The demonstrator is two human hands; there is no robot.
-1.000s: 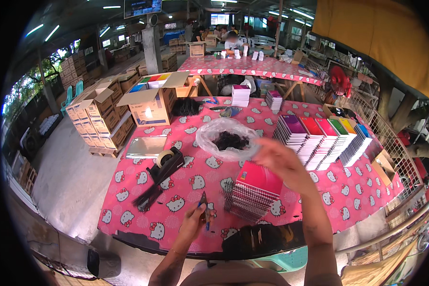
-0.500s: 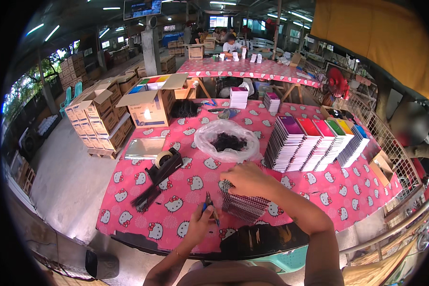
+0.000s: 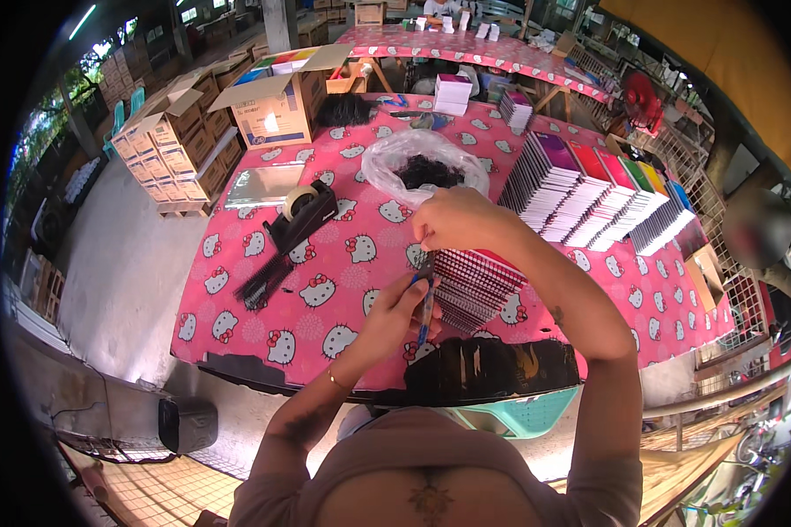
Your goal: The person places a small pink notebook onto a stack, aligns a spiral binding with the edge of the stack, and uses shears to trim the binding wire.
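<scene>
My left hand is closed around a pair of small pliers with blue handles. Their dark jaws point away from me, at the left corner of a stack of spiral-bound notebooks. The stack's dark wire bindings face me, and a bit of red cover shows at its far right. Over the stack's far left corner, my right hand has its fingertips pinched together just above the plier jaws. Whatever they grip is too small to make out.
A clear plastic bag of black wire coils lies beyond my hands. Left of it are a tape dispenser and loose black coils. Stacks of colored notebooks stand at right, and an open carton at far left.
The pliers have moved right and away from me, up to the notebook stack's corner below my right fingertips. The view has tilted down, so the table appears higher.
</scene>
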